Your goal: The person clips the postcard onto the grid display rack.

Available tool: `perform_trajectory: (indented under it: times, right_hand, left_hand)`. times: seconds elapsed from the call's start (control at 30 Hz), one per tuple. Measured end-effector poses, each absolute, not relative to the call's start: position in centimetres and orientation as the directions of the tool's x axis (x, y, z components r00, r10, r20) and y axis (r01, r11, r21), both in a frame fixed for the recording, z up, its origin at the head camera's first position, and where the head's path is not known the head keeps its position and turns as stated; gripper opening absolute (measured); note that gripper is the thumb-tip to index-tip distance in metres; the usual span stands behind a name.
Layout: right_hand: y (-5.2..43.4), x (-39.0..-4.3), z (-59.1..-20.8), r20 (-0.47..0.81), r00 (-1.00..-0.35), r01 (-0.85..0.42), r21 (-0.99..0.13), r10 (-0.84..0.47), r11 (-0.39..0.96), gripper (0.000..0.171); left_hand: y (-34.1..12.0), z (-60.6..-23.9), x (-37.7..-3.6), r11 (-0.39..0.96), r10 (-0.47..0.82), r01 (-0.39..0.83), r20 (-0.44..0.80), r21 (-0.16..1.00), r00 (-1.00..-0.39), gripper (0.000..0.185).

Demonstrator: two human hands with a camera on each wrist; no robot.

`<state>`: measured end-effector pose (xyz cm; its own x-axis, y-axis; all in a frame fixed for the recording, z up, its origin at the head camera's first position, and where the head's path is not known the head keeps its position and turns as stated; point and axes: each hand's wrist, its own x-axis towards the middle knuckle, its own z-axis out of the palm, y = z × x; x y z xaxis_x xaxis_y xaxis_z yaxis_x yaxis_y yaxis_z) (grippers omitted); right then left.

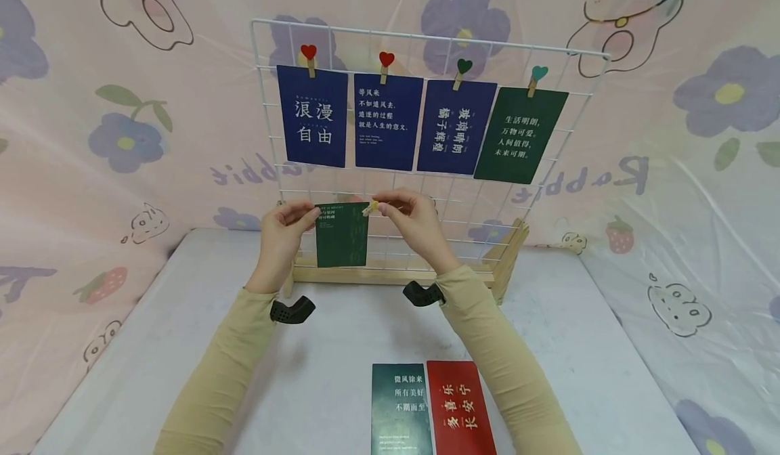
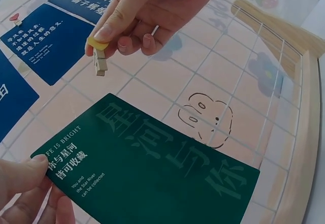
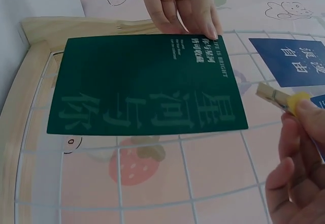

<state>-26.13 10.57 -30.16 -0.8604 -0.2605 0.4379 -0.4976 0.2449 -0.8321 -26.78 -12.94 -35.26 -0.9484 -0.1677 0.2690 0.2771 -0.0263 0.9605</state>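
A green postcard [image 1: 342, 238] with white and faint lettering is pinched at its upper left corner by my left hand [image 1: 283, 240], thumb on the printed side. Between thumb and fingers my right hand [image 1: 418, 223] holds a small wooden clothespin [image 2: 99, 63] with a yellow top. In the right wrist view the clothespin [image 3: 272, 95] is a little apart from the card's edge. Both hands are in front of the lower part of a white wire grid rack [image 1: 390, 235]. On its upper part hang three blue cards [image 1: 388, 145] and a green card [image 1: 518, 164], each under a heart-topped clothespin [image 1: 386, 62].
The rack stands on a wooden base [image 1: 390, 276] at the back of the white table [image 1: 329, 347]. Near the front lie a teal card [image 1: 399, 407] and a red card [image 1: 461, 435], side by side. A patterned cloth [image 1: 73, 191] hangs behind.
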Motion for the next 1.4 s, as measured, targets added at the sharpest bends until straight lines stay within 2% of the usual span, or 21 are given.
perform_trajectory:
  times: [0.3,0.5,1.4]
  right_hand:
    - [9.6,-26.3,-29.6,0.504,-0.847,-0.532,-0.812,-0.171,0.240,0.018]
    - [9.4,-28.7,-31.4,0.536,-0.832,-0.554,-0.797,-0.139,0.241,0.017]
    - [7.9,-30.2,-31.9,0.653,-0.753,-0.647,-0.711,-0.083,0.275,0.013]
  left_hand:
    - [-12.5,-34.5,-27.4,0.006,-0.185,0.305,0.301,0.952,-0.936,0.028]
    - [-12.2,-34.6,-28.0,0.019,-0.205,0.292,0.290,0.956,-0.935,0.028]
    - [-11.7,-34.5,-29.1,-0.001,-0.259,0.294,0.283,0.956,-0.923,0.028]
